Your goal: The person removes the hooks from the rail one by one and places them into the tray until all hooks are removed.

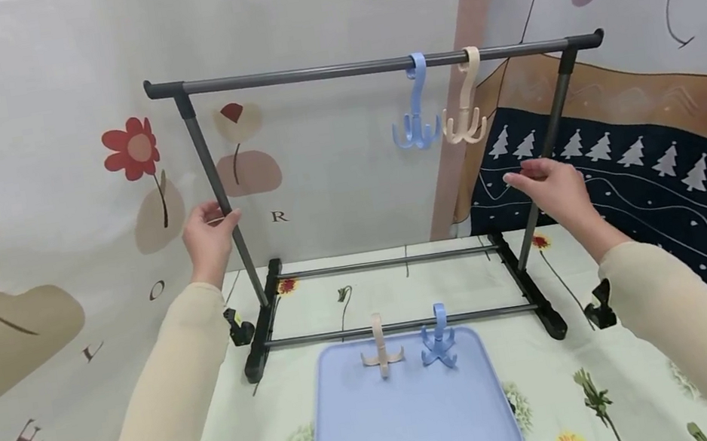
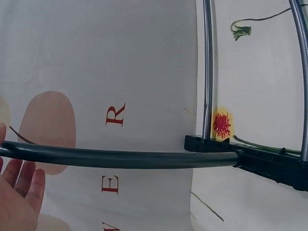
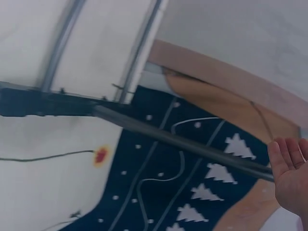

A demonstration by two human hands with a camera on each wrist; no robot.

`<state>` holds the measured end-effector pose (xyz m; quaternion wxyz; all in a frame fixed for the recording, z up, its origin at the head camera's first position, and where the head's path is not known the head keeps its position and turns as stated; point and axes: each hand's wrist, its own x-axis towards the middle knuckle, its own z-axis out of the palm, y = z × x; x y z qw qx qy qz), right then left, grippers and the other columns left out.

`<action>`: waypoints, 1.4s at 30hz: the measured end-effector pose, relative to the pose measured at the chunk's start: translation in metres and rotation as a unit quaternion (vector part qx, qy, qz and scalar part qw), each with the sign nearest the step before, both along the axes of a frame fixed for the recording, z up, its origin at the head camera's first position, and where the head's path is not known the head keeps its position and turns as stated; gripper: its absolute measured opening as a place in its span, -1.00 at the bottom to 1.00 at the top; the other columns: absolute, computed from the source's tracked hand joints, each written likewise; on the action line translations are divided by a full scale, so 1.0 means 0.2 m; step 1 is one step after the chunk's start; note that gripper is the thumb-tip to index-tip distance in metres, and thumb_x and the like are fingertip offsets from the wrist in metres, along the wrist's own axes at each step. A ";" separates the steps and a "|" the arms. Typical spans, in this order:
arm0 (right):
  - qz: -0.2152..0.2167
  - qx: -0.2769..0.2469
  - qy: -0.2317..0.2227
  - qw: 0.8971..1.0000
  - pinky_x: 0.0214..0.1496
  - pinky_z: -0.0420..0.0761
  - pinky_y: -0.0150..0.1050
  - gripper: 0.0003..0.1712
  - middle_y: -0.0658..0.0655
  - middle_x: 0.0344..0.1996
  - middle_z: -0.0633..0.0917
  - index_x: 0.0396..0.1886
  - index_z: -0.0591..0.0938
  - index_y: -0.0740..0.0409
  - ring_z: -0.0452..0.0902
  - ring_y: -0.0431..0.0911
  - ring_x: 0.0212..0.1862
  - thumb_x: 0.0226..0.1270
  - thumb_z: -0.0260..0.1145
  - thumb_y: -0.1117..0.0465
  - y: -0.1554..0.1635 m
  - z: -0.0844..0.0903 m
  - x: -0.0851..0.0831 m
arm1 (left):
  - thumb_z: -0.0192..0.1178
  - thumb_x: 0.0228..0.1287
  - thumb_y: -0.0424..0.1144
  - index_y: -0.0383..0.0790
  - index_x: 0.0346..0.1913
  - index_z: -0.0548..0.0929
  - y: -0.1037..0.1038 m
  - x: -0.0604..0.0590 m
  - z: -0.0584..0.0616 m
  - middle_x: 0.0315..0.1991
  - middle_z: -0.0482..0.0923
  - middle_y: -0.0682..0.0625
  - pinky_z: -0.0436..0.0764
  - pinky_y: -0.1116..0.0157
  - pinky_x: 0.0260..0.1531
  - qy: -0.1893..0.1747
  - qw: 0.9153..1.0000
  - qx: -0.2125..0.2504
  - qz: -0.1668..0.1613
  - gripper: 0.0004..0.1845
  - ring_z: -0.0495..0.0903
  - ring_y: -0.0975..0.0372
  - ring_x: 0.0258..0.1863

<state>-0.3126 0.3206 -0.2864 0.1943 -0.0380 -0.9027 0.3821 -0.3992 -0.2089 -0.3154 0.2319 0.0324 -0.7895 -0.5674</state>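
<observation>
A dark grey garment rack (image 1: 304, 74) stands on the table, with a blue multi-prong hook (image 1: 414, 108) and a beige multi-prong hook (image 1: 464, 101) hanging from the right part of its top bar. My left hand (image 1: 209, 242) is at the left post (image 2: 125, 160), its thumb and fingers on either side. At the right post (image 3: 183, 142) is my right hand (image 1: 553, 189), overlapping it, fingers fairly straight in the right wrist view. In front, another beige hook (image 1: 381, 350) and another blue hook (image 1: 439, 345) are at the far end of a blue tray (image 1: 413, 417).
The rack's black feet (image 1: 533, 293) flank two low crossbars (image 1: 403, 326); the tray sits just in front. A flower-print cloth (image 1: 556, 381) covers the table. Behind hangs a printed curtain (image 1: 350, 198), with a dark tree-patterned part at the right.
</observation>
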 end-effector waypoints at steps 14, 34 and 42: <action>-0.022 -0.002 0.057 0.998 0.27 0.38 0.10 -0.12 0.27 0.22 0.57 0.37 0.46 0.17 0.43 0.15 0.23 0.31 0.19 -0.38 -0.16 0.29 -0.03 | 0.19 0.43 -0.08 -0.29 0.17 0.51 0.03 0.00 -0.01 0.10 0.56 -0.16 0.47 0.14 0.08 -0.001 1.000 -0.006 0.025 -0.58 0.52 0.10 0.08; -0.077 -0.065 0.091 0.991 0.17 0.53 -0.22 -0.33 0.16 0.14 0.57 0.27 0.55 0.15 0.41 -0.06 0.14 0.38 0.24 -0.22 -0.41 0.51 -0.17 | 0.22 0.42 -0.15 -0.31 0.12 0.53 0.03 -0.01 0.00 0.04 0.58 -0.15 0.47 0.13 0.05 0.003 1.000 -0.014 0.019 -0.64 0.53 0.11 0.02; -0.084 -0.100 0.088 0.987 0.19 0.53 -0.19 -0.36 0.15 0.14 0.57 0.24 0.56 0.13 0.44 -0.06 0.14 0.36 0.28 -0.19 -0.48 0.52 -0.22 | 0.21 0.43 -0.16 -0.30 0.10 0.53 0.02 0.00 -0.01 0.02 0.59 -0.14 0.48 0.14 0.04 0.001 1.000 -0.015 0.023 -0.67 0.54 0.12 0.01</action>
